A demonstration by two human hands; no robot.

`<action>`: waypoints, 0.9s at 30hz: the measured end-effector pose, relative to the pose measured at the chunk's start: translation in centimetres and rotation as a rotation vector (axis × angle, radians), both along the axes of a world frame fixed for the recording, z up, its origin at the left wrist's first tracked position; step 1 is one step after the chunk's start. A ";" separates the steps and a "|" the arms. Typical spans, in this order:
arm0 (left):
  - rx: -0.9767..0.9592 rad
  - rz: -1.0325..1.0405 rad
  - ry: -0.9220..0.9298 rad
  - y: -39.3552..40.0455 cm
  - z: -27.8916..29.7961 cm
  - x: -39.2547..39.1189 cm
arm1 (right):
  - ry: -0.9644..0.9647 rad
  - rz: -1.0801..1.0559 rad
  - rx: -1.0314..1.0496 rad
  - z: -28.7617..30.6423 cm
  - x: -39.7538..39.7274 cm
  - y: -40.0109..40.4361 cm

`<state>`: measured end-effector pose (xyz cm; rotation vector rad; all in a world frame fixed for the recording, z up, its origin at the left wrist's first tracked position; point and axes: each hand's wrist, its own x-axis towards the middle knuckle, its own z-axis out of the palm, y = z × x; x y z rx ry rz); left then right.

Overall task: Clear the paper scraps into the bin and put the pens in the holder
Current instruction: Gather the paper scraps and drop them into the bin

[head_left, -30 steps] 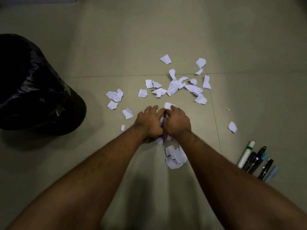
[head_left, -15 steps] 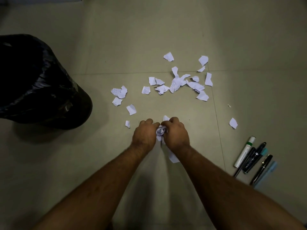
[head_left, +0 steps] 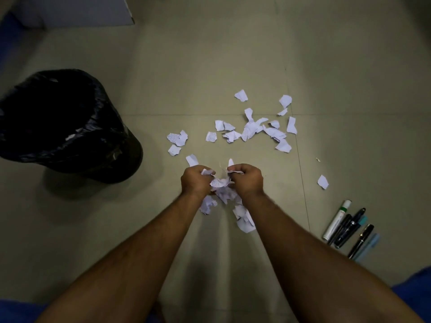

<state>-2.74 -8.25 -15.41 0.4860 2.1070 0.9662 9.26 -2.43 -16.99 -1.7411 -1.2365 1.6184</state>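
Pale tiled floor is filling the head view, dimly lit, with grout lines crossing the middle and running down the right. At centre, both forearms are reaching up from the lower edge. The left hand and the right hand are sitting close together, fingers curled, each clutching crumpled paper, and a loose bunch of gathered scraps is hanging between them. More crumpled pieces are lying on the floor just below the hands, between the wrists.

Above the hands, scattered paper scraps are lying across the middle of the frame, some showing printed lines. A few are sitting further left, towards the bin, and a single scrap is lying apart at right.

At left, a bin lined with a black plastic bag is standing on the floor, well apart from the hands.

At lower right, a cluster of pens is lying side by side on the tile: a white marker with a green band, several black ones and a pale blue one. Whether all are touching cannot be told.

Blue fabric is showing at the lower corners.
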 end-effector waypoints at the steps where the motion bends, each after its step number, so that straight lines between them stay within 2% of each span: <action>1: 0.033 0.044 -0.046 0.0 1.1 -0.5 | 0.074 -0.023 -0.033 1.3 -0.5 0.1; 4: 0.102 0.102 -0.073 0.0 4.8 -3.0 | 0.258 -0.050 -0.087 6.2 -3.2 0.3; 6: 0.158 0.114 -0.029 0.2 8.2 -5.2 | 0.334 -0.033 -0.078 9.8 -5.7 0.4; 12: 0.275 0.163 0.318 0.3 20.4 -14.1 | 0.530 0.083 0.011 20.0 -16.3 0.3; 16: 0.241 0.158 0.525 -1.6 25.4 -20.6 | 0.601 0.183 0.020 24.5 -24.1 -1.2; 19: 0.148 0.184 0.601 -3.4 25.6 -25.0 | 0.452 0.261 0.070 24.5 -30.1 -2.5; 22: 0.012 0.183 0.594 -5.1 23.7 -28.3 | 0.210 0.476 0.143 21.8 -34.5 -2.8; 25: -0.152 0.017 0.541 -6.1 22.3 -29.8 | 0.001 0.797 0.208 23.8 -34.5 -3.2; 27: -0.260 -0.050 0.572 -6.7 21.6 -30.1 | -0.068 0.876 0.240 23.9 -34.6 -2.6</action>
